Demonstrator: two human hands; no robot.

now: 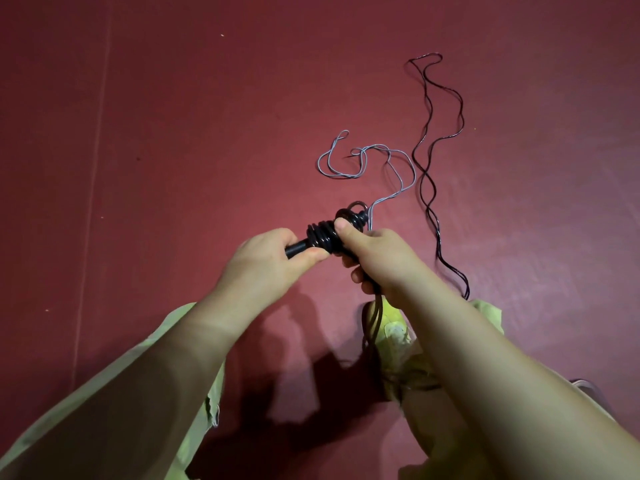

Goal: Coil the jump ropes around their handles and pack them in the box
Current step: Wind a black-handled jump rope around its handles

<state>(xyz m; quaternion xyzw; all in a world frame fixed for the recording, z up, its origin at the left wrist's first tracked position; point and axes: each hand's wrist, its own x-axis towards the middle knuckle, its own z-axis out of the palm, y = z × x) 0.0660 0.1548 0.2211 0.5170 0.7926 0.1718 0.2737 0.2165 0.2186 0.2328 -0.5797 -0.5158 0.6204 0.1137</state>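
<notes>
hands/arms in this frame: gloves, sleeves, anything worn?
No gloves, rings or watch visible: left hand and right hand are bare. Forearms bare too. A loose pale yellow-green sleeve with a frayed edge hangs under the left arm; similar fabric shows beside the right arm.

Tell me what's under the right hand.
Below the right hand, black rope hangs toward yellow-green cloth. The hand covers the black handles at their far part; rope wrapped there is hidden.

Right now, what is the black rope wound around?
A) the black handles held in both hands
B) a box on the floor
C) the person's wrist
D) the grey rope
A: the black coils wrap the black handles, which the left hand and right hand grip at either side.
</notes>
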